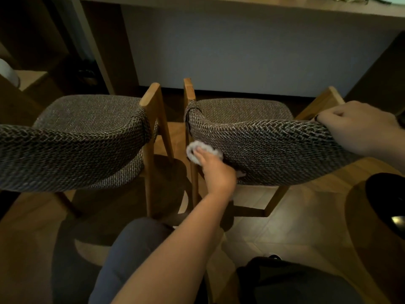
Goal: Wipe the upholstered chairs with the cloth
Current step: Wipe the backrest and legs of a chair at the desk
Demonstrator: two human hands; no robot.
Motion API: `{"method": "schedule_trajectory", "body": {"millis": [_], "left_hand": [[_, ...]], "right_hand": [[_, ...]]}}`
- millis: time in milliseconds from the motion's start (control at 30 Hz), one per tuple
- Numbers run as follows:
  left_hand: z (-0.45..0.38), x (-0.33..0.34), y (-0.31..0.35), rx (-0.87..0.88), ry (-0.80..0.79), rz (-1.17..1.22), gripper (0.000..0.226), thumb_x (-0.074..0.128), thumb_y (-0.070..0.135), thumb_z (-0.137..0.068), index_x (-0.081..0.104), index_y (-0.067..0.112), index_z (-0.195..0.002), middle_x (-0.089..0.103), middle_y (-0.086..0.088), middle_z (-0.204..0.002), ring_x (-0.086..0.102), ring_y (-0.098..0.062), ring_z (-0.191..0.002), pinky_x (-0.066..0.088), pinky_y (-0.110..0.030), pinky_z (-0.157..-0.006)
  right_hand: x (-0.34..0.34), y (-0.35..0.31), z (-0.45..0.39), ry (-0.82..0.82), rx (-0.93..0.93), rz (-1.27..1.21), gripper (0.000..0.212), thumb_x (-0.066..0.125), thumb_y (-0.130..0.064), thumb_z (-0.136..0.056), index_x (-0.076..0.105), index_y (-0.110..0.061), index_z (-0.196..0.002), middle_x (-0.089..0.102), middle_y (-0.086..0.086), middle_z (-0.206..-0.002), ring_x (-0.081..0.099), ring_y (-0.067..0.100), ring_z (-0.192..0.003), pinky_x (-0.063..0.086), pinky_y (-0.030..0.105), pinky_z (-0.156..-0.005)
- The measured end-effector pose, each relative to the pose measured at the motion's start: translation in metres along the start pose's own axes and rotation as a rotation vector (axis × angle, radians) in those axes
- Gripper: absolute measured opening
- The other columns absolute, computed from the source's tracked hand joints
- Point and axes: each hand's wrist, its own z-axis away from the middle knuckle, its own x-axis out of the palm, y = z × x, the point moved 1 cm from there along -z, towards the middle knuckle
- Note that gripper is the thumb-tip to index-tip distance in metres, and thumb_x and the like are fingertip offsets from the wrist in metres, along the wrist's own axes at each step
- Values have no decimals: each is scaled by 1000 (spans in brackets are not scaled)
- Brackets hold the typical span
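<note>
Dim room, wooden floor [274, 233]. The left hand [215, 172] bunches the soft, light cloth [198, 150] against the right chair [263, 145] backrest's rear; the right hand [355, 126] grasps its top edge, likely steadying it.

2 chairs [263, 139] wear grey-brown herringbone weave on light tan wood frames [153, 99]. The cloth [202, 151] is white; the floor [285, 227] tan wood.

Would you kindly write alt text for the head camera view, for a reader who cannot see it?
A person's left hand presses a white cloth against the back of the right-hand upholstered chair, while the right hand grips the top of its backrest. A matching chair stands to its left, both facing a counter.
</note>
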Motion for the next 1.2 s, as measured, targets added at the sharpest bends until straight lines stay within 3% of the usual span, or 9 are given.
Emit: {"method": "schedule_trajectory", "body": {"millis": [167,333,600,667,767,833,933,1133,1200], "left_hand": [[14,-12,-39,-96,23,-36,77,43,-2,-93,-1,16,-154,14,-11,-159,39,-28,-134,38,-41,-109],[36,-7,9,423,218,8,97,49,-16,-81,-9,15,-152,-12,-1,-161,-9,-4,-141,-6,-7,-109],[33,34,-46,-47,-102,-7,94,48,-9,-89,-14,22,-152,-12,-3,-162,14,-26,-146,23,-37,-116],[41,26,-61,-125,34,48,85,46,-6,-91,-5,20,-154,1,-6,-162,20,-26,-145,27,-39,-117],[57,11,-37,29,277,138,90,49,-9,-87,-5,18,-154,-5,-1,-162,3,-14,-148,7,-25,-120],[65,11,-6,314,292,146,95,52,-12,-81,-4,14,-153,-8,-3,-162,-9,1,-140,-5,-3,-108],[62,25,18,562,308,78,101,55,-15,-74,-3,10,-153,-9,-3,-160,-13,-2,-141,-6,-3,-109],[41,55,-32,425,253,-91,100,55,-14,-79,-5,16,-152,-15,10,-157,-9,-11,-145,-5,-10,-112],[36,52,-58,203,288,43,85,51,-11,-83,17,26,-152,16,4,-158,17,-14,-145,15,-30,-120]], "right_hand": [[1,1,1,12,-10,-23,55,27,-48,-91,53,-16,-54,53,7,-66,48,26,-67,26,33,-56],[1,2,-2,19,42,-41,56,22,-54,-76,54,-11,-58,52,9,-70,46,27,-70,30,36,-59],[-3,-6,5,44,8,-81,46,20,-53,-77,61,-45,-56,51,2,-68,44,24,-70,30,36,-64],[-4,-7,7,31,-4,-72,46,19,-53,-76,60,-45,-55,46,1,-66,43,27,-78,29,37,-65],[-1,-1,3,33,3,-26,58,21,-53,-81,62,-14,-65,49,1,-71,45,35,-99,31,38,-70],[0,-1,0,26,5,-32,61,21,-54,-82,57,-8,-66,51,2,-73,44,32,-98,31,39,-72],[0,1,-2,-4,-12,-29,65,15,-58,-75,56,-9,-65,53,4,-74,44,32,-101,33,40,-74],[0,3,-2,-21,1,-45,64,17,-62,-78,52,-11,-60,53,5,-77,38,36,-124,34,41,-77],[-2,2,0,-6,14,-64,61,20,-59,-83,49,-11,-57,55,5,-75,35,34,-128,33,41,-78]]}}
